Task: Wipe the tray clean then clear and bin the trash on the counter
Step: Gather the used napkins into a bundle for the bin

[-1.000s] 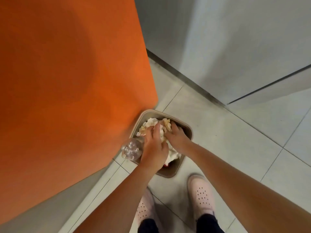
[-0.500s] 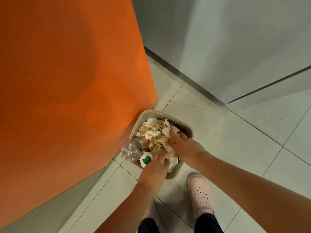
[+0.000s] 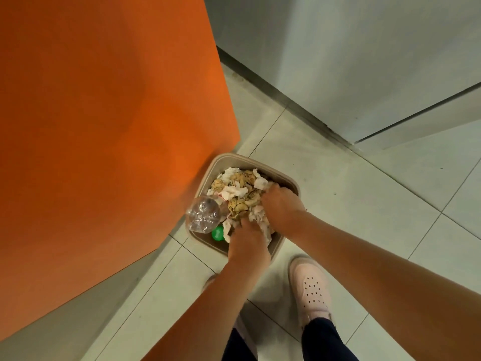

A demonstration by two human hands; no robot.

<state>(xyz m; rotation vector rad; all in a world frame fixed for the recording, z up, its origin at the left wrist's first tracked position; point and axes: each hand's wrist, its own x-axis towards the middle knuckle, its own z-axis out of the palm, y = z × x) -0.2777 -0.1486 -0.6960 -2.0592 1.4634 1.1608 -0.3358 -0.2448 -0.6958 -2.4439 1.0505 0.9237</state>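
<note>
bin 1 | clear bottle 1 | green item 1 | hand 2: left hand, right hand | shoe 2

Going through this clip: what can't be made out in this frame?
Head view:
Left hand fingers: buried in tissues, grip unclear.
Right hand fingers: likewise.
Bin bottom: covered by tissues.
Bottle neck: hidden behind its own base.
Green object: mostly under the bottle, unidentifiable.
</note>
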